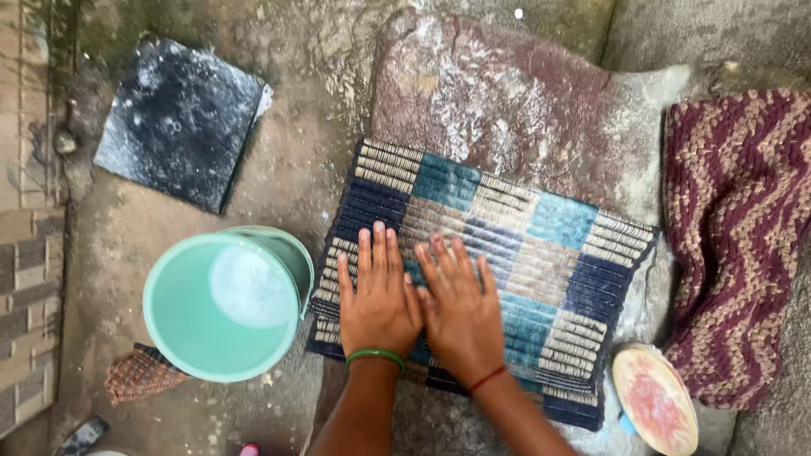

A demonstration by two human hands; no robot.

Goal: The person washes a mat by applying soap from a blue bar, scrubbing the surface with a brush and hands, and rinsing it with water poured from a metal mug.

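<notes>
I see both of my hands pressed flat on a woven mat (490, 270), a checked piece in dark blue, teal and tan stripes that lies on a reddish, soap-whitened stone slab (507, 101). My left hand (378, 295) is spread wide, palm down, fingers together and pointing away from me, holding nothing; a green bangle (375, 356) circles its wrist. My right hand (460, 304) lies just beside it, thumbs nearly touching, also open and flat on the mat with nothing gripped; a thin red thread (487, 379) sits at that wrist. The mat runs under both palms and stretches well beyond my right hand, toward the far right, and slightly past my fingertips.

Just to the left of my left hand stands a pale green bucket (224, 308) with foamy water in it, its rim touching or overlapping the mat's left edge. Near the bucket's lower left rim lies a small brownish checked cloth (139, 374). Farther beyond the bucket, well apart from my left hand, a dark square slab (182, 122) rests on the wet concrete ground. To the right of my right hand, past the mat's end, I see a round pinkish disc (655, 401), and beyond it a maroon and tan zigzag rug (739, 236).
</notes>
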